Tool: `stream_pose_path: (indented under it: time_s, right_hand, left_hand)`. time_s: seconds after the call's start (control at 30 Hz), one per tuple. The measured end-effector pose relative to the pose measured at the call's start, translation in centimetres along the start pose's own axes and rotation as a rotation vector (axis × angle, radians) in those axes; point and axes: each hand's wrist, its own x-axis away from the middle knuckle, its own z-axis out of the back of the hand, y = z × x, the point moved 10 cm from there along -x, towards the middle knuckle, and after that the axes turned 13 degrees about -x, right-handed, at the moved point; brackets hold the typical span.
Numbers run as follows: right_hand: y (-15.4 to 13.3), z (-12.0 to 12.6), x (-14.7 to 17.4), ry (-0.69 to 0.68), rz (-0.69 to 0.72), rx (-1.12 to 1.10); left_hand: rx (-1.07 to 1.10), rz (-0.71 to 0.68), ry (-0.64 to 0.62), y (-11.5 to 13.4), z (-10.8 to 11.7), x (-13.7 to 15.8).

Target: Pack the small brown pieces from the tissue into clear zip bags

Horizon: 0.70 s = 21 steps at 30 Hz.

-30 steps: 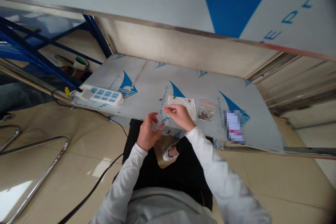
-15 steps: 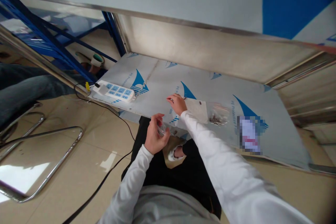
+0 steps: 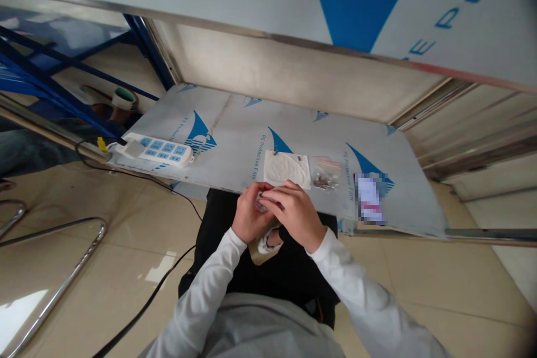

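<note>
Film-covered shelf [image 3: 235, 123]: at its near edge we list one clear plastic piece [image 3: 260, 202] (long axis unclear), grasped in the left hand [image 3: 248, 217]; right hand [image 3: 298, 211], fingers bent, close on the piece's right, grip untellable.

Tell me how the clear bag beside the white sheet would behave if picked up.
The clear bag would probably flop; its film looks thin. The small dark pieces inside would likely shift, being bunched near one end.
</note>
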Motion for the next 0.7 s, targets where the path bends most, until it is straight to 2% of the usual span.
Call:
stream_pose_path:
  time_s: [0.1, 0.2, 0.23, 0.3, 0.4, 0.57, 0.63, 0.7]
  right_hand:
    - [1.6, 1.0, -0.9, 0.006, 0.043, -0.088]
    - [7.8, 3.4, -3.3, 0.153, -0.106, 0.028]
    - [10.4, 3.6, -4.4, 0.140, -0.174, 0.134]
    - [14.7, 3.3, -6.7, 0.104, -0.212, 0.193]
    - [18.9, 1.7, -9.3, 0.026, -0.218, 0.235]
    - [21.0, -0.5, -10.5, -0.042, -0.224, 0.272]
    - [21.3, 0.0, -10.4, -0.018, -0.240, 0.285]
    - [21.7, 1.5, -9.8, 0.042, -0.278, 0.307]
  left_hand:
    - [-0.059, 0.001, 0.028, -0.6, 0.3, 0.1]
    - [-0.100, 0.035, 0.062, -1.6, 0.8, 0.4]
    - [-0.103, 0.043, 0.061, -1.8, 0.9, 0.5]
    - [-0.110, 0.048, 0.044, -2.1, 1.0, 0.8]
    - [-0.149, 0.072, 0.036, -2.6, 1.6, 1.3]
    - [-0.179, 0.119, 0.069, -3.8, 2.8, 1.7]
    - [-0.177, 0.127, 0.068, -4.1, 2.9, 1.7]
    - [-0.176, 0.127, 0.059, -4.2, 2.7, 1.5]
